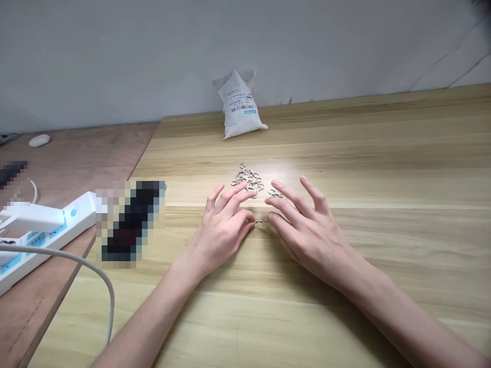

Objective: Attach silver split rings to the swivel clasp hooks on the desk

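Observation:
Between my two hands is a small silver swivel clasp, held just above or on the wooden table. My left hand pinches one end between thumb and index finger. The other end is pinched by my right hand, with its remaining fingers raised and spread. Beyond my left fingertips lies a pile of silver swivel clasps with rings. A smaller group of clasps sits under my right fingers, partly hidden by them.
A white plastic mailing bag with a printed label stands against the wall. At left are a white power strip, a grey cable and a blurred-out dark object. A small white rounded object lies on the brown table.

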